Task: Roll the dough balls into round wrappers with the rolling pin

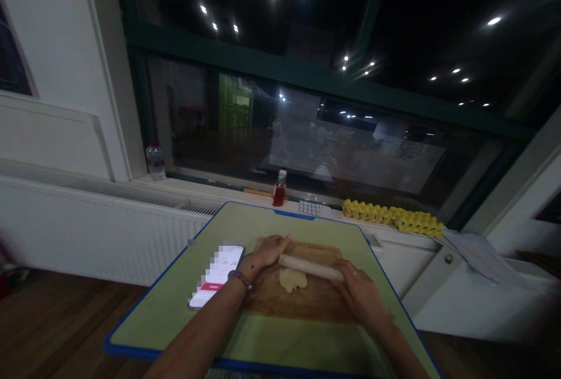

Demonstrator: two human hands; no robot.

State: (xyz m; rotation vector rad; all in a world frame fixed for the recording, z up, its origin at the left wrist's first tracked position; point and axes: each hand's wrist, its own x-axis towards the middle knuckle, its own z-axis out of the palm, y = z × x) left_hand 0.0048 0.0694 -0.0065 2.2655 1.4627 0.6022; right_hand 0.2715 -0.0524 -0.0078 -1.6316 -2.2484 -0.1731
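A pale rolling pin [310,267] lies across a wooden board [302,308], its right end slightly nearer me. My left hand [270,250] is at the pin's left end, with a finger reaching past it. Around the right end, my right hand [356,282] has its fingers closed. A flat, uneven piece of dough [291,280] rests on the board just on the near side of the pin, close to its left half. Both hands partly cover the pin's ends.
The board sits on a light green table [175,326] with a blue edge. Left of my arm lies a lit phone [214,280]. On the windowsill stand a red bottle [279,191], a clear bottle [155,163] and yellow egg cartons [392,217]. A radiator [109,233] runs along the wall.
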